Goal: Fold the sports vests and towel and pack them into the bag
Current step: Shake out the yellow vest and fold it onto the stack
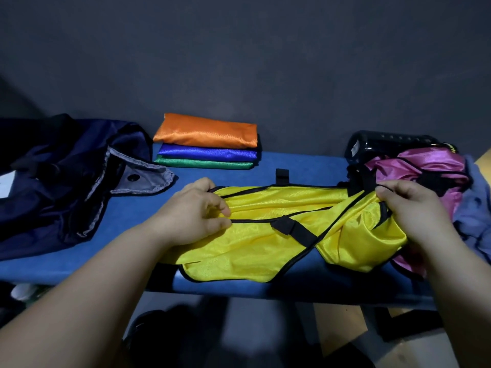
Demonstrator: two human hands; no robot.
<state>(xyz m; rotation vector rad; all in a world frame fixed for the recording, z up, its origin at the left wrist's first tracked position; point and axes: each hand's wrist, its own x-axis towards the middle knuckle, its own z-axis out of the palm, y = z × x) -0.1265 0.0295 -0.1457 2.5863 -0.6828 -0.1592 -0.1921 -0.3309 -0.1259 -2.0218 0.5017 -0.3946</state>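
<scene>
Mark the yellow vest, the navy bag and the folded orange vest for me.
yellow vest (265,205), head view, on the shiny middle panel between the hands.
navy bag (53,181), head view, on its dark outer fabric.
orange vest (207,130), head view, on its top face.

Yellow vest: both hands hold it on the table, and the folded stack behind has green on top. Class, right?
Wrong colour: the head view shows the orange vest on top of the stack, not green. The left hand and right hand do hold the yellow vest on the table.
</scene>
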